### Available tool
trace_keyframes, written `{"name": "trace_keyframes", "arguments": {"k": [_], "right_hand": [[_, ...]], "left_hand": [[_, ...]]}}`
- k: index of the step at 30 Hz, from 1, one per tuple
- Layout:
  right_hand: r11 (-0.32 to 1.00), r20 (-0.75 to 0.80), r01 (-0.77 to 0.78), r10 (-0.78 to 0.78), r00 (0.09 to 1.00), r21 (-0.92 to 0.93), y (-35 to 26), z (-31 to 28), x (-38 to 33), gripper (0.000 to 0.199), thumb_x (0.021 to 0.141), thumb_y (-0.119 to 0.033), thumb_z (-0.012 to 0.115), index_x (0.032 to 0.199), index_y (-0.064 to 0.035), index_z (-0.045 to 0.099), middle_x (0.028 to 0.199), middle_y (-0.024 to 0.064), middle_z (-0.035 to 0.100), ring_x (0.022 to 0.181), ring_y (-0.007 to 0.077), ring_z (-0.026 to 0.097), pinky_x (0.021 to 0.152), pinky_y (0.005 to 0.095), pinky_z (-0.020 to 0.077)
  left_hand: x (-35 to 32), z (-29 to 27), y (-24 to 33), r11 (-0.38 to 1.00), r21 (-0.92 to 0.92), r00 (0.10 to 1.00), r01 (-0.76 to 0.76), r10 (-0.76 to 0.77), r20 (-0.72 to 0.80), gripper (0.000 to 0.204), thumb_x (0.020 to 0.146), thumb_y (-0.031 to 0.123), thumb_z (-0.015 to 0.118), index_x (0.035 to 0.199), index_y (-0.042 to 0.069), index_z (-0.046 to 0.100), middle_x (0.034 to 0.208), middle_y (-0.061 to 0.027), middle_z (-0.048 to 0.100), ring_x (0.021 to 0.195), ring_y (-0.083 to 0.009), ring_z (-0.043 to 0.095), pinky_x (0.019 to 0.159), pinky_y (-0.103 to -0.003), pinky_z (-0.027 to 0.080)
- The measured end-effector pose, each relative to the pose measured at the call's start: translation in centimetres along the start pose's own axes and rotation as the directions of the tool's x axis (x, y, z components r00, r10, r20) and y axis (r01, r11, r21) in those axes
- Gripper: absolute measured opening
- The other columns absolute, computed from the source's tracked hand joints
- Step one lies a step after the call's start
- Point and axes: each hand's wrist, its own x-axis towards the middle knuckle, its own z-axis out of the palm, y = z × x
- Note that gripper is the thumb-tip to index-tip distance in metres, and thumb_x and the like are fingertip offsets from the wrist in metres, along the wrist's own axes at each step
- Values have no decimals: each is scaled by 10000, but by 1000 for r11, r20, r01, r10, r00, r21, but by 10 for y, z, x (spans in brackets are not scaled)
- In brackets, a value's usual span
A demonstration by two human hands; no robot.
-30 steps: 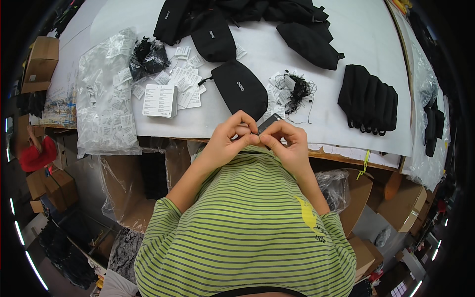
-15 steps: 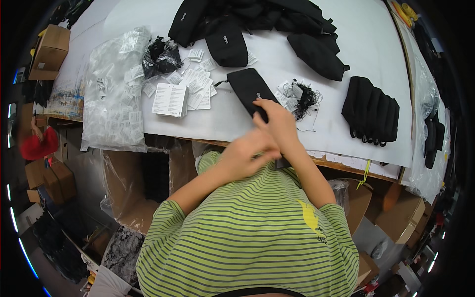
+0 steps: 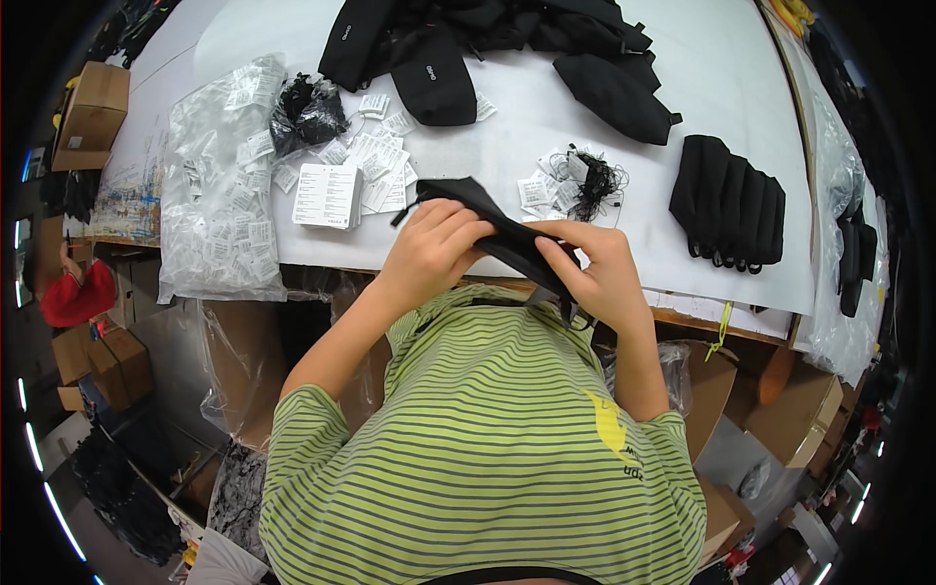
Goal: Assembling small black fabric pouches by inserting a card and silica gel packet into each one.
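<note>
**Both hands on the black pouch, held at the table edge**

Both hands are clamped on one black pouch [image 3: 499,234], lifted just over the near edge of the white table [image 3: 624,244]. Its upper end is pinched by the left hand [image 3: 436,249], while the lower end, near the striped shirt [image 3: 487,439], is gripped by the right hand [image 3: 595,273]. For this step the fabric is probably best kept taut between both grips, so nothing bunches. A stack of paper tags [image 3: 328,195] and a tangle of black cords [image 3: 590,180] lie just beyond; more pouches [image 3: 726,205] are stacked further right.
</note>
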Motion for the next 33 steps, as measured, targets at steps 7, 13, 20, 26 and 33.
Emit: {"name": "trace_keyframes", "arguments": {"k": [7, 13, 20, 26, 33], "right_hand": [[996, 30, 52, -54, 998, 76, 0, 1, -2, 193, 837, -105, 589, 986, -11, 667, 805, 140, 674, 633, 207, 643, 593, 262, 486], [983, -2, -146, 147, 989, 114, -4, 4, 0, 173, 863, -90, 582, 952, 23, 678, 815, 96, 690, 729, 159, 647, 679, 267, 500], [715, 385, -299, 46, 922, 631, 57, 2, -5, 588, 969, -477, 289, 1331, -43, 449, 1303, 92, 507, 1229, 222, 456, 1076, 362, 286], [872, 238, -191, 90, 967, 450, 69, 18, -45, 498, 848, -321, 612, 1261, -70, 494, 1241, 84, 503, 1166, 223, 467, 1009, 353, 339], [898, 197, -332, 284, 938, 288, 56, 0, -54, 381, 788, -213, 728, 1065, -52, 522, 877, 50, 584, 819, 160, 533, 792, 295, 410]], "left_hand": [[0, -7, 9, 997, -1, 997, -73, 73, -33, 256, 572, 23, 695, 818, 56, 634, 818, -29, 609, 760, -200, 576, 695, -320, 441], [2, -16, 18, 999, -48, 992, 12, -6, 126, 237, 592, 5, 666, 823, 34, 625, 844, -55, 623, 759, -228, 590, 691, -343, 452], [4, -52, 22, 726, -289, 592, 624, -198, 781, 262, 803, 193, 654, 863, -17, 509, 1344, -139, 484, 844, -284, 593, 748, -335, 460], [-18, -56, 5, 570, -440, 640, 694, -208, 740, 285, 841, 227, 640, 915, -9, 499, 1062, -116, 609, 784, -182, 567, 748, -303, 439], [-36, -53, 4, 427, -498, 598, 755, -135, 790, 333, 893, 267, 613, 1086, -1, 575, 789, -68, 581, 717, -142, 504, 715, -304, 435]]}}
